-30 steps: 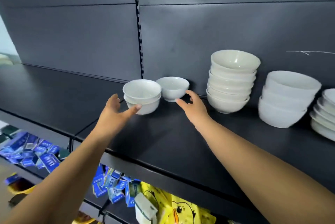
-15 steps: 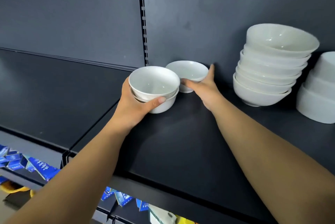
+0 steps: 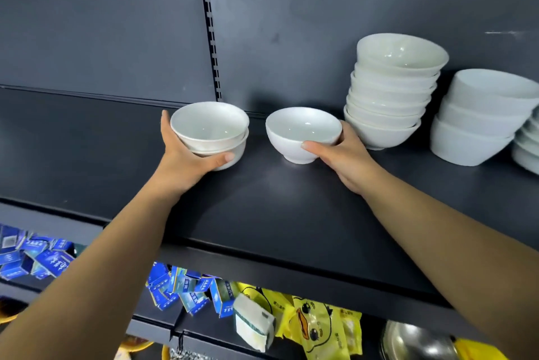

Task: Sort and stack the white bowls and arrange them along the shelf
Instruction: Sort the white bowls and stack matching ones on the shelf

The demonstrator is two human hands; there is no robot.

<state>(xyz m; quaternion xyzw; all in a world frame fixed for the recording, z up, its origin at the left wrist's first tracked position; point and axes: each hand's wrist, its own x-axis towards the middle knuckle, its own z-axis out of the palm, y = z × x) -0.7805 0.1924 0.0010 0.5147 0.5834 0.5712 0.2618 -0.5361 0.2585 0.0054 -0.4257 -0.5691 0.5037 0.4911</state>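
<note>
A: What's held, and where?
B: Near the shelf's (image 3: pixel 262 214) back edge: the left hand (image 3: pixel 186 161) grips the nested pair (image 3: pixel 210 129), and the right hand (image 3: pixel 344 155) grips the single bowl (image 3: pixel 303 132).
A: Advice?
B: Lift it clear and lower it centred.

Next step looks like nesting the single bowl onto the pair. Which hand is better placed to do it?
Probably the right hand: its fingers grip the single bowl, while the left hand holds the two-bowl stack beside it.

Dark grey back panels (image 3: pixel 87 24), slotted upright (image 3: pixel 210 27) between; blue boxes (image 3: pixel 186 292), yellow packets (image 3: pixel 315 321) below.
</note>
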